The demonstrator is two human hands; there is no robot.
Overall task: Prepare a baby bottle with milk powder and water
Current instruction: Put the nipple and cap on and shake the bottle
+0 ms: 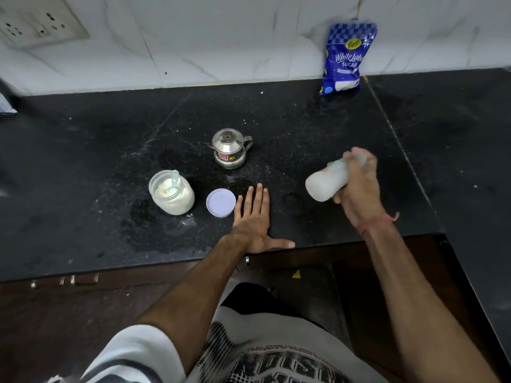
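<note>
My right hand [356, 189] has its fingers wrapped round the baby bottle [329, 182], tilted in the air well right of the steel pot [230, 149]. My left hand [253, 217] lies flat, fingers straight, on the tabletop [83, 161] nearer me than the pot, just beside the lid [220, 202] and the open powder jar [171, 195].

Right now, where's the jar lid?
In the head view the purple lid lies flat on the black counter, between the open powder jar on its left and the left hand touching its right.

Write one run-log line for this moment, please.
right hand: holds tilted bottle | left hand: flat on counter | powder jar: open
</note>
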